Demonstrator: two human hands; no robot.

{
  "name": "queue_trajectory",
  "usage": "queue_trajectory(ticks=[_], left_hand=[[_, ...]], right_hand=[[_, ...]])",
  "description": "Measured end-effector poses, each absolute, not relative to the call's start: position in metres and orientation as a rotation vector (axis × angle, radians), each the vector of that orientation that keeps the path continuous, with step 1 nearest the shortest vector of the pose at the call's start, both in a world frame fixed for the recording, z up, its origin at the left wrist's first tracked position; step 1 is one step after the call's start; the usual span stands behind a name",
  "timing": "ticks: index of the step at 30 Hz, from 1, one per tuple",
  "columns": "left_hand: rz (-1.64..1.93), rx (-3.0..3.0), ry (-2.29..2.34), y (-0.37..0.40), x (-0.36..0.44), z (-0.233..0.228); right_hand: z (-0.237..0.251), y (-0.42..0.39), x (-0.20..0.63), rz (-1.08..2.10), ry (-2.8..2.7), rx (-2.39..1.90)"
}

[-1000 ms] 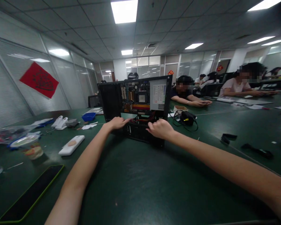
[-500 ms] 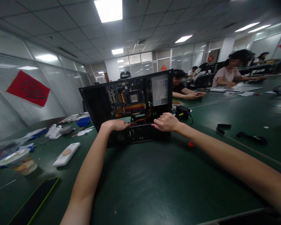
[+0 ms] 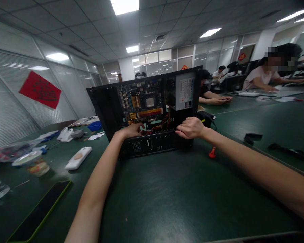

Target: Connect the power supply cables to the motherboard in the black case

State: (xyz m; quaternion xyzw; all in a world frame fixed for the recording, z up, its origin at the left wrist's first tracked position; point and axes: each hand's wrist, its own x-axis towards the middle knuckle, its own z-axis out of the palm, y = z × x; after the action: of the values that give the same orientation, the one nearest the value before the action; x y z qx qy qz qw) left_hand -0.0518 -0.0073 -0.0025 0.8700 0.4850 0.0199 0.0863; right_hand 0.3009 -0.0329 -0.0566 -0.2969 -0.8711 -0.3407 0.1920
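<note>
An open black computer case [image 3: 105,108] stands on the green table [image 3: 167,202], its side off, showing the motherboard [image 3: 140,103] and a grey power supply [image 3: 184,91]. My left hand [image 3: 131,130] reaches inside over the lower edge, fingers near the red and orange cables [image 3: 158,127]. My right hand [image 3: 191,128] grips the case's lower front edge at its right end. A small red-handled tool [image 3: 212,153] lies on the table just right of the case.
A white phone case [image 3: 78,158], a black tablet with green rim [image 3: 40,211], a food cup [image 3: 34,163], a blue tray [image 3: 95,126] and clutter lie at left. Black parts [image 3: 252,137] lie at right. Other people sit working at the back right.
The case has turned and come nearer, showing more of its inside. My left hand has gone deeper in toward the cables. The red tool has come into sight at the right.
</note>
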Motion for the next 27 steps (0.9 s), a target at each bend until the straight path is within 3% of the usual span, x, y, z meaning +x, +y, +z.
queue_trajectory(ticks=[3,7,13,18,27], left_hand=[[-0.094,2.727,1.373,-0.013,-0.048,0.002],[0.073,2.844,1.306,-0.028,-0.046,0.019],[0.557,3.018,1.06,-0.088,-0.022,0.059],[0.692,3.066,0.93,-0.116,-0.018,0.078],[0.885,3.106,0.913,-0.099,-0.042,0.08]], right_hand=[[-0.051,-0.039,0.302,-0.974,-2.499,-0.962],[-0.037,-0.053,0.286,-0.86,-2.49,-1.133],[0.0,-0.086,0.228,-0.213,-2.301,-0.751],[0.039,-0.098,0.195,0.408,-2.368,-0.713],[0.06,-0.099,0.196,0.754,-2.257,-0.781]])
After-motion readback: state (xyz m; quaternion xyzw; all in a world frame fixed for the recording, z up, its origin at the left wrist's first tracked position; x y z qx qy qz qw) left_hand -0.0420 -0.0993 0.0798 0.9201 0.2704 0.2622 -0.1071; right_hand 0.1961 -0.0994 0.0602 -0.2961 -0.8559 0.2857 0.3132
